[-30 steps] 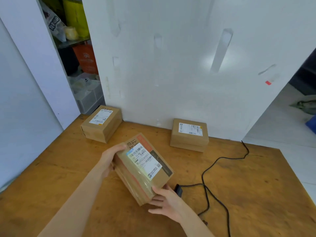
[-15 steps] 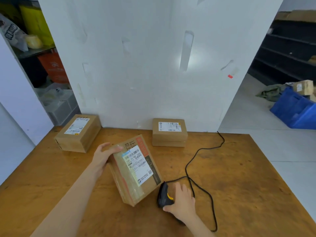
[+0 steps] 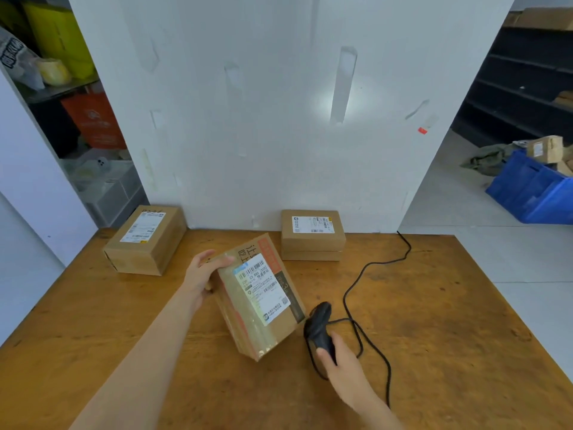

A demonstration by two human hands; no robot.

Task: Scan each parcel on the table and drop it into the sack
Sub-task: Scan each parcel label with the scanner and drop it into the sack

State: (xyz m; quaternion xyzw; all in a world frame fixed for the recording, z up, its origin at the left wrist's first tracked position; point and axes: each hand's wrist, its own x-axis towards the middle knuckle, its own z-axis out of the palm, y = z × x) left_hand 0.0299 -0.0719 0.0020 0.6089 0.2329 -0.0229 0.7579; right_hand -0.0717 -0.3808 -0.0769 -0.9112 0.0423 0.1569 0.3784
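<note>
My left hand (image 3: 203, 273) grips the far left edge of a taped cardboard parcel (image 3: 263, 318), tilted above the wooden table (image 3: 434, 321), its white barcode label facing up. My right hand (image 3: 341, 367) is closed around the handle of a black corded scanner (image 3: 319, 327), whose head sits just right of the parcel's lower corner. Two other labelled parcels rest on the table against the white wall: one at the back left (image 3: 145, 240), one at the back middle (image 3: 312, 234). No sack is clearly in view.
The scanner's black cable (image 3: 366, 271) loops across the table's right half to the back edge. A blue crate (image 3: 530, 190) with boxes sits on the floor at the right, before dark shelving (image 3: 527, 76). Cluttered shelves (image 3: 62, 88) stand at the left.
My right hand left the parcel's lower end, reached the scanner on the table and lifted it beside the parcel. The left hand kept the parcel. The view swung right.
</note>
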